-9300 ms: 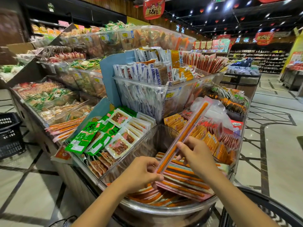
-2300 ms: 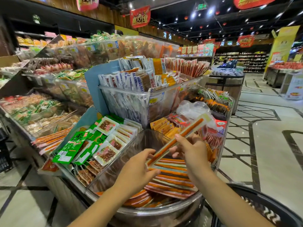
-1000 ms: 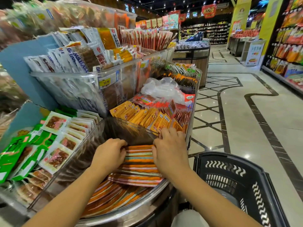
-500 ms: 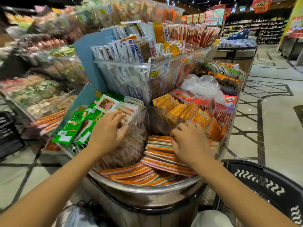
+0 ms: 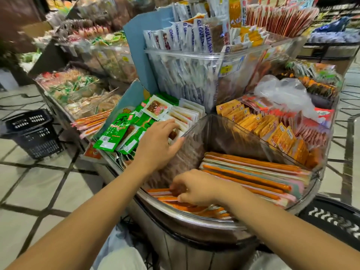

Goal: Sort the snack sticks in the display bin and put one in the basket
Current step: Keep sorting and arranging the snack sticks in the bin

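Sorting in hand. Left hand [image 5: 157, 145] loose on left wall of bin [image 5: 194, 223]; right hand [image 5: 196, 189] pinching sticks [image 5: 253, 172] at near rim. Next: draw one free, drop into basket [image 5: 331, 221].

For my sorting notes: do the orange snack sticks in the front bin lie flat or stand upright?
Flat: the snack sticks lie stacked lengthwise in the clear bin.
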`<move>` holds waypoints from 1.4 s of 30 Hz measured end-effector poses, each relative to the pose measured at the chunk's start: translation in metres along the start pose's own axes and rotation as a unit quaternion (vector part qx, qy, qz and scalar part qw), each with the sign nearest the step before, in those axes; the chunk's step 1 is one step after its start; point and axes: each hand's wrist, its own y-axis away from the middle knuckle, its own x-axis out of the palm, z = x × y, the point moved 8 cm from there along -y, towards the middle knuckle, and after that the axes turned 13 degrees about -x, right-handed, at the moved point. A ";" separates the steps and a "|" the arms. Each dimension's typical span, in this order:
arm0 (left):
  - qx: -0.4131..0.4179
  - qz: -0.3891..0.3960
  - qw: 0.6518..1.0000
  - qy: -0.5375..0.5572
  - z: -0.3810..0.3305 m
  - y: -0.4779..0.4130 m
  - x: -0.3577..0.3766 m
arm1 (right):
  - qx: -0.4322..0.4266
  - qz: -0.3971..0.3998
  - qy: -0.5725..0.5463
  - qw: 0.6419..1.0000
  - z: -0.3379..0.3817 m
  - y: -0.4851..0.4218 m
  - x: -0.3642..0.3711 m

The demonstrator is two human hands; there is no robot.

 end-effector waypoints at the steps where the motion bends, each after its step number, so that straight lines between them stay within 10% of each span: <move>1: 0.001 -0.002 1.000 0.002 0.000 0.000 0.000 | -0.002 -0.022 -0.012 1.000 -0.001 -0.001 -0.003; 20: -0.007 -0.015 1.000 0.023 0.000 -0.001 -0.003 | -0.063 -0.133 -0.030 0.989 0.012 0.002 -0.026; 29: -0.011 -0.005 1.000 0.015 0.000 -0.001 -0.002 | 0.034 -0.478 -0.301 0.824 -0.041 0.065 -0.086; 42: 0.150 -0.077 0.981 -0.096 -0.035 0.013 -0.008 | 0.035 -0.536 -0.324 0.779 -0.030 0.132 -0.131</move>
